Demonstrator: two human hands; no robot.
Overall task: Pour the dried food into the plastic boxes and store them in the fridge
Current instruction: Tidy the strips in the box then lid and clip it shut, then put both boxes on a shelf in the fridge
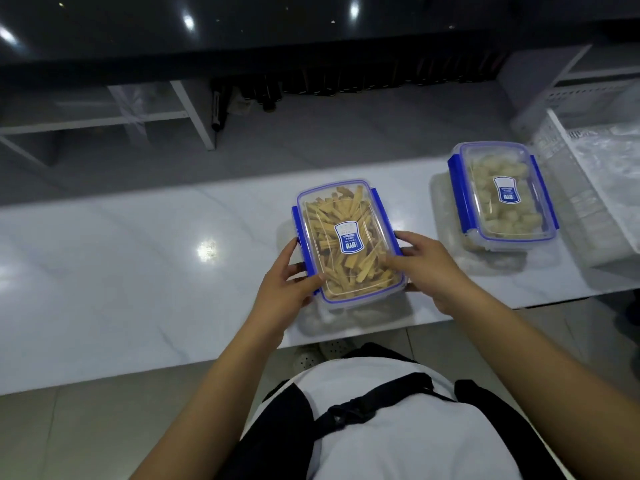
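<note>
Both hands, left hand (287, 289) and right hand (427, 268), grip stick-filled box (346, 237) | lidded second box (502, 195) right, apart

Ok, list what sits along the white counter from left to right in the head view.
Left hand → box of yellow sticks → right hand → box of pale chunks → clear bags.
</note>
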